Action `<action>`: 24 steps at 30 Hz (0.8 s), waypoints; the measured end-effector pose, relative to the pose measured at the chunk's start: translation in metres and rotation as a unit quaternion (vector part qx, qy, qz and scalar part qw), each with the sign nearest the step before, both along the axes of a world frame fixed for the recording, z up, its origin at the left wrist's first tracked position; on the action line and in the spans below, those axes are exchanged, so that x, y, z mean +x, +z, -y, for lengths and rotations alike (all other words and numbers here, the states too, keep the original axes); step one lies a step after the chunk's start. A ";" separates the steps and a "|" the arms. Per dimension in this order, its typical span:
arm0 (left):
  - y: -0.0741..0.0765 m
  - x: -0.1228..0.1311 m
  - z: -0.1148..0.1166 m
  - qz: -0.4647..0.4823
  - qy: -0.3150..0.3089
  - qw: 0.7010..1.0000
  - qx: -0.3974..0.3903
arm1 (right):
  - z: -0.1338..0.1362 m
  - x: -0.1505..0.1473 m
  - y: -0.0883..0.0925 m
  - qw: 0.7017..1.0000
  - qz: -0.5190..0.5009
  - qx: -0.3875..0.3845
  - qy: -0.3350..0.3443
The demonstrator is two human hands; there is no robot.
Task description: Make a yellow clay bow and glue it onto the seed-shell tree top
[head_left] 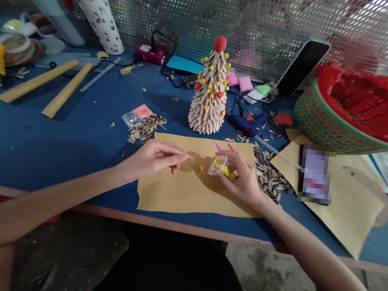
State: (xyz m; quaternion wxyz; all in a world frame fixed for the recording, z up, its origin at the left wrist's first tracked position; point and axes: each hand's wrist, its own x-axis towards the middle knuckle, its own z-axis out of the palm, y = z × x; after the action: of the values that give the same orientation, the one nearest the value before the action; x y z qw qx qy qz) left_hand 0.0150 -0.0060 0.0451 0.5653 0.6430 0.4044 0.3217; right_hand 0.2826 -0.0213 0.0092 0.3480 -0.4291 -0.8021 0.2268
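Most of the tree [208, 105], which is stood upright beyond the hands and between them, is already covered: overlapping pale shells are layered from its foot almost to its tip, and a red ball [220, 44] is set on top. Yellow, orange and red beads are dotted over the upper and middle tiers, while fewer are seen near the foot, so the shell layer can be judged complete on the visible side and the trimming well advanced. The far side cannot be seen.

One small orange bow [200, 168] is already shaped and is laid on the paper [174, 194], between the hands and apart from the tree; it is formed of thin loops with two tails. No such bow can be made out on the tree.

Left unused are the yellow clay [226, 170] at the right hand [242, 177] and the loose shells [276, 180] heaped beside it.

The hands are held apart. A clear bag [217, 166] is gripped in the right fingers; in the left hand [159, 158], thumb and fingers are brought together, but whether a crumb is pinched there cannot be told.
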 end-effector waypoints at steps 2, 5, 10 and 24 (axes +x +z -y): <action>-0.002 -0.005 0.004 0.002 -0.004 1.000 -0.019 | 0.001 0.000 0.002 1.000 0.005 -0.008 -0.004; -0.005 -0.009 0.008 0.006 0.005 0.999 -0.040 | 0.002 0.000 0.002 1.000 0.012 -0.023 0.001; -0.010 -0.010 0.013 0.011 0.044 0.997 -0.069 | 0.000 0.001 -0.003 1.000 0.004 -0.022 0.020; -0.039 -0.017 0.006 -0.254 -0.080 0.855 0.446 | -0.002 -0.001 -0.003 0.998 -0.019 -0.040 0.036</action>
State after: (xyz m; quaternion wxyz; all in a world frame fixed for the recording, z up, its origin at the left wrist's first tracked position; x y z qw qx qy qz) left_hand -0.0025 -0.0124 0.0064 0.1194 0.9154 0.2949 0.2466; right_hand 0.2820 -0.0197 0.0065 0.3372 -0.4089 -0.8005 0.2798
